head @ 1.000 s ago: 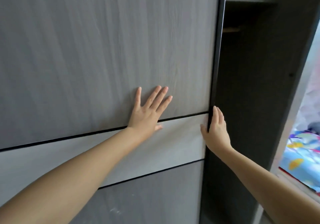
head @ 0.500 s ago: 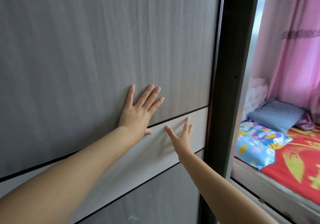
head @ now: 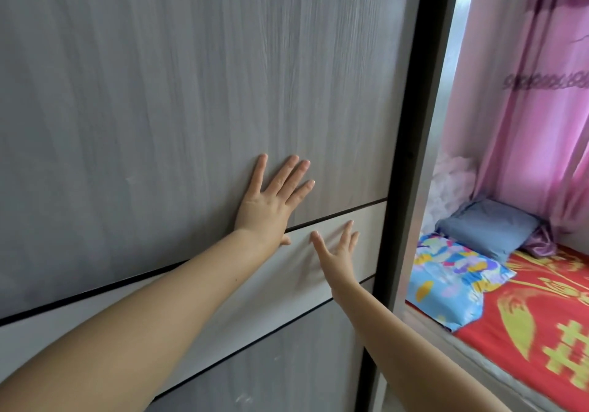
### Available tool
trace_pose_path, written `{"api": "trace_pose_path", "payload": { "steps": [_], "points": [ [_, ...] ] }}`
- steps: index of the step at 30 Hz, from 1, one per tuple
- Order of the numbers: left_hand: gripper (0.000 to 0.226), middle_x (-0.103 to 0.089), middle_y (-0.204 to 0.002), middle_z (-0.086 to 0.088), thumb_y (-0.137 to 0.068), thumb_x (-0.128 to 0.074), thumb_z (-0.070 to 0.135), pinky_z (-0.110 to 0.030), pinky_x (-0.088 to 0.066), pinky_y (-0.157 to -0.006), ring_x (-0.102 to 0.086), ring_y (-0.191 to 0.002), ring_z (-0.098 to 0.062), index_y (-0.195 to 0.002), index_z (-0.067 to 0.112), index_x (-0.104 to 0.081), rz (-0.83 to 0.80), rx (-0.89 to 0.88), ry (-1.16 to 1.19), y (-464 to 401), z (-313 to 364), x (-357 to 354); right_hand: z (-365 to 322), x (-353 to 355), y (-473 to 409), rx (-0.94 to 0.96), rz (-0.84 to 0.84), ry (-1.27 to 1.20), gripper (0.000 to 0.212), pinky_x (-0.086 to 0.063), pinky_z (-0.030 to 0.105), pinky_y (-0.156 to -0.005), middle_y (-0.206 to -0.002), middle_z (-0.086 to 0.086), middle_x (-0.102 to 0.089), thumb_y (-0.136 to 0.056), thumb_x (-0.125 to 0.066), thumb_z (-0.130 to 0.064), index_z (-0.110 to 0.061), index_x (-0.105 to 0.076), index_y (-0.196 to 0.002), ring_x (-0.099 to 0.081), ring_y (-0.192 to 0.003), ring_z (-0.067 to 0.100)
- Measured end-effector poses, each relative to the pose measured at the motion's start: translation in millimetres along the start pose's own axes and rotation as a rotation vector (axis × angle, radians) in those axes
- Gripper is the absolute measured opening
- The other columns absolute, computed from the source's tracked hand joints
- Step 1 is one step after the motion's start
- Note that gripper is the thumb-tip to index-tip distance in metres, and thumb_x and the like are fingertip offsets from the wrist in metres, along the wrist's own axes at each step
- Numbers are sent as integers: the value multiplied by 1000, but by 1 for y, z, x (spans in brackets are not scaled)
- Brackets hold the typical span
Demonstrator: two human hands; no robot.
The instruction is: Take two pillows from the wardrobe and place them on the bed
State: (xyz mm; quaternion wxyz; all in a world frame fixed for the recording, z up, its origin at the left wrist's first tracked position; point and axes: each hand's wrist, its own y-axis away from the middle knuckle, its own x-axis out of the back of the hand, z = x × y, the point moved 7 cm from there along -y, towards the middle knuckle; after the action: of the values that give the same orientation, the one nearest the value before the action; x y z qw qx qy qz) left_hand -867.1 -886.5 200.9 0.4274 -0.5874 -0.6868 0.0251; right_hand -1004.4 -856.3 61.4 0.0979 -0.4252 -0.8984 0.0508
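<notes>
The grey wood-grain sliding wardrobe door (head: 159, 108) fills most of the view and stands shut against the dark frame (head: 411, 144). My left hand (head: 271, 204) lies flat on the door with its fingers spread. My right hand (head: 338, 252) rests open on the door's pale band (head: 239, 287), just right of the left hand. On the bed (head: 535, 322) at the right lie a grey-blue pillow (head: 487, 226) and a blue patterned pillow (head: 449, 281). The wardrobe's inside is hidden.
A red and yellow sheet covers the bed. Pink curtains (head: 526, 108) hang behind it. White fabric (head: 452, 182) is bunched in the corner beside the wardrobe's side.
The door has slid right and covered the open dark compartment. My right hand left the door's edge and now lies flat on the pale band. The view swung to show the bed.
</notes>
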Motion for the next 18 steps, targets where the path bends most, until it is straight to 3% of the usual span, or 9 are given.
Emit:
{"api": "trace_pose_path", "payload": {
  "steps": [3,18],
  "points": [
    [116,31,-154,-8,-73,-52,72,-64,26,-95,27,-142,-27,-143,21,26,1,3,-10,-11,10,2,4,10,-10,-3,-2,7,99,-10,51,-118,-156,-5,28,-82,-58,-58,-38,16,-146,13,-147,20],
    [116,32,-154,-8,-73,-51,74,-64,29,-95,29,-141,-28,-143,23,26,-36,9,-36,-40,31,0,11,35,-36,-9,11,-18,101,-18,48,-115,-157,-7,25,-79,-61,-59,-41,12,-147,1,-148,23]
  ]
}}
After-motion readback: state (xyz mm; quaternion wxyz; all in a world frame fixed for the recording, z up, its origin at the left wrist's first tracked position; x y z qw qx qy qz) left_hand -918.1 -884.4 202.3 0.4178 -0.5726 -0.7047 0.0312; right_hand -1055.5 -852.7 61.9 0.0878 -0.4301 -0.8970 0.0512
